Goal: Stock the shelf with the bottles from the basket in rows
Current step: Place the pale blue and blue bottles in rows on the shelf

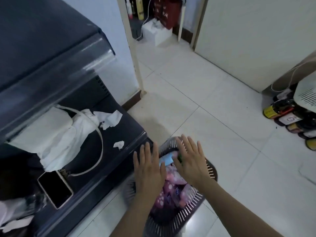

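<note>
Downward view onto a dark slatted basket [211, 169] on the pale tiled floor [222, 117], just beside the front edge of a dark shelf [131, 130] at left. Inside the basket: a heap of bottles [172, 190] in pink and purple wrapping with white spots, lying on their sides, plus 1 light blue piece [166, 159] and 1 green piece [179, 158] near the far rim (both too blurred to name).

Left hand [148, 170] palm down above the basket's left side, fingers straight and slightly apart, thumb toward the blue piece, gripping nothing. Right hand [191, 161] palm down above the far middle, fingers straight and spread, tips reaching to the far rim, inner edge over the green piece, holding nothing. Contact with the goods below: cannot tell for either hand. 2 bare forearms entering from the bottom edge.

On the shelf's lower deck: a white cloth bag [56, 134] with a long loop handle, a crumpled tissue [109, 119] just beside it, 1 smaller scrap [119, 144] near the front edge, a phone [55, 189] lying flat with a dark screen.

Far right on the floor: a cluster of labelled bottles [282, 115], dark with yellow and white labels, beside a white vented appliance [306, 94]. Beyond, an open doorway with a white box [156, 32] and a red bag [165, 11].
</note>
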{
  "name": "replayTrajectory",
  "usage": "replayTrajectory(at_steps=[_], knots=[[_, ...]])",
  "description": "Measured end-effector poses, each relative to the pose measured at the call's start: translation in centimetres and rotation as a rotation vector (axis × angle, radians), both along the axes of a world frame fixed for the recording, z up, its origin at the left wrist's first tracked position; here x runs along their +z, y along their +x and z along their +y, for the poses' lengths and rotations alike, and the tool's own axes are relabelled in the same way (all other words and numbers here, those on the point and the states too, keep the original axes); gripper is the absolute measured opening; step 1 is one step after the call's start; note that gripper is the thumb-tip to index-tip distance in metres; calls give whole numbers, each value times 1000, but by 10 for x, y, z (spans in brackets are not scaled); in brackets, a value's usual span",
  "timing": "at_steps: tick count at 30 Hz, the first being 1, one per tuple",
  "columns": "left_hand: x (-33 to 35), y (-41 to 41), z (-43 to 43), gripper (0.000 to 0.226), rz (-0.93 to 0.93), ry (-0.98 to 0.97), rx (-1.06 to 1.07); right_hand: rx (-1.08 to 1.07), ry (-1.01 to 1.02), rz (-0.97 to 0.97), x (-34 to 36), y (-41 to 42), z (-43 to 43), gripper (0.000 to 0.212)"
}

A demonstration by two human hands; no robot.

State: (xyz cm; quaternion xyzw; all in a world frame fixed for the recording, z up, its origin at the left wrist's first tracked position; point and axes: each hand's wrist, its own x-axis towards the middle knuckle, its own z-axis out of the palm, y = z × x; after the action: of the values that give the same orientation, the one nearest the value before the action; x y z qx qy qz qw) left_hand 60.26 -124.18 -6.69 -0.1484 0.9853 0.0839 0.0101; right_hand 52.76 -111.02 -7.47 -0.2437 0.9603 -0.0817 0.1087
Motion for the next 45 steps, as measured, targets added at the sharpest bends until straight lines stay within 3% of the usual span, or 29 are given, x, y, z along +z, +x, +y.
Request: replayTrajectory(at_steps=[11,15,20,24,27,30,33,36,42,45], knots=[[-187,48,2,50,-271,178,181,157,138,-281,-164,4,-31,60],[-240,55,-6,63,-307,220,224,224,183,-286,-197,-11,-49,62],[-285,64,-9,51,-290,198,249,292,270,-229,-217,-19,-64,64],[-295,51,-8,25,-309,84,295,268,289,-136,-227,-16,-69,66],[-299,51,-9,18,-229,14,290,267,270,-121,-225,-14,-62,65],[-304,58,-5,28,-183,24,307,215,280,-235,-225,-9,-49,61],[-308,58,-1,37,-150,56,336,173,193,-128,-226,-2,-39,58],[-311,58,-3,39,-67,73,295,136,133,-153,-222,0,-33,57],[-278,77,-1,45,-62,436,369,-67,-3,-235,-200,11,-7,54],[-220,82,1,57,-10,734,411,-329,-282,-506,-157,15,7,53]])
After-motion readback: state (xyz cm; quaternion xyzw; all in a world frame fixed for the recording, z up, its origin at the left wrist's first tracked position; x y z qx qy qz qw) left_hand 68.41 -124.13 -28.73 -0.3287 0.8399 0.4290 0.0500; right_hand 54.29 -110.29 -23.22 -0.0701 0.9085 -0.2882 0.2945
